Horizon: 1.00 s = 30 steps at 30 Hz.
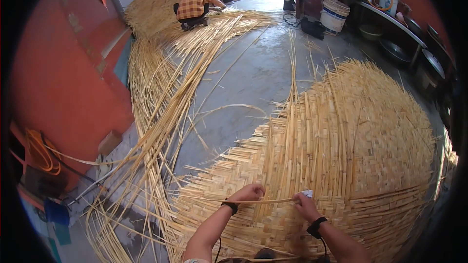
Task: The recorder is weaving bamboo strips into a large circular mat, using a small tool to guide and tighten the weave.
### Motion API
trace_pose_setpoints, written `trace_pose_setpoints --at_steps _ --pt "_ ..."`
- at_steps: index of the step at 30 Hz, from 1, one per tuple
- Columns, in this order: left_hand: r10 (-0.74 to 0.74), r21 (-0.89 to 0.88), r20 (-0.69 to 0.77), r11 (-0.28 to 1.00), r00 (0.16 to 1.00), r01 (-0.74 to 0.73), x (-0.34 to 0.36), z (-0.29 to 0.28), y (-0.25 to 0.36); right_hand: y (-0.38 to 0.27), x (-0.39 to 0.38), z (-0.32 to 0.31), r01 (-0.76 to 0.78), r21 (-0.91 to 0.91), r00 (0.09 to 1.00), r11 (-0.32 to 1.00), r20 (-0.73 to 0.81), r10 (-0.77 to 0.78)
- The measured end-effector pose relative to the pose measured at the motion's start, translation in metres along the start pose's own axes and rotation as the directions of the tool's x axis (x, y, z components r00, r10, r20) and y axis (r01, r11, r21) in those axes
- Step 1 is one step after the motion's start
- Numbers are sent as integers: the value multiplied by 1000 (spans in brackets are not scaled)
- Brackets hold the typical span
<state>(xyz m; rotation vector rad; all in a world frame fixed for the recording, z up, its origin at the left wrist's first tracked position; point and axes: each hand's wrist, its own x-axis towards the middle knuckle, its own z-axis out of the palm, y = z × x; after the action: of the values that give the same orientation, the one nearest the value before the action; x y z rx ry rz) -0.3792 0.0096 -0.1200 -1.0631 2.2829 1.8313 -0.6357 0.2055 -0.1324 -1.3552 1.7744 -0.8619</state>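
A large woven mat of pale bamboo strips (pixel 351 136) spreads over the floor in front of me. My left hand (pixel 248 193) and my right hand (pixel 304 205) both grip one thin bamboo strip (pixel 275 200) that runs crosswise just above the mat's near part. The right hand's fingertips carry a small white wrap. Each wrist wears a black band. Loose strip ends stick out from the mat's left edge, beside my left hand.
A long pile of loose bamboo strips (pixel 161 102) lies along the red wall (pixel 63 78) at left. A person in a checked shirt (pixel 194 6) crouches far back on another mat. White buckets (pixel 334 13) and a shelf with pans (pixel 414 44) stand at right. Orange hose (pixel 41 153) coils at left.
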Motion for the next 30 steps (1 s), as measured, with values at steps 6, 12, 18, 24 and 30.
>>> trace_pose_setpoints --at_steps 6,12,18,24,30 --pt "-35 -172 -95 985 995 19 8 8 2 14 1 9 -71 23 997 997 -17 72" --pt "-45 -353 -189 935 981 -25 12 23 -5 6 5 10 -107 -5 994 994 -39 107" --pt "-108 -494 -276 868 955 -45 5 32 19 -1 -1 6 -149 -107 988 983 -53 144" --pt "-59 -574 -187 817 981 -60 -8 20 26 0 -11 16 -164 -68 986 984 -17 164" --pt "13 -545 -236 826 972 -143 17 -1 45 28 9 -1 36 27 999 999 -35 -35"
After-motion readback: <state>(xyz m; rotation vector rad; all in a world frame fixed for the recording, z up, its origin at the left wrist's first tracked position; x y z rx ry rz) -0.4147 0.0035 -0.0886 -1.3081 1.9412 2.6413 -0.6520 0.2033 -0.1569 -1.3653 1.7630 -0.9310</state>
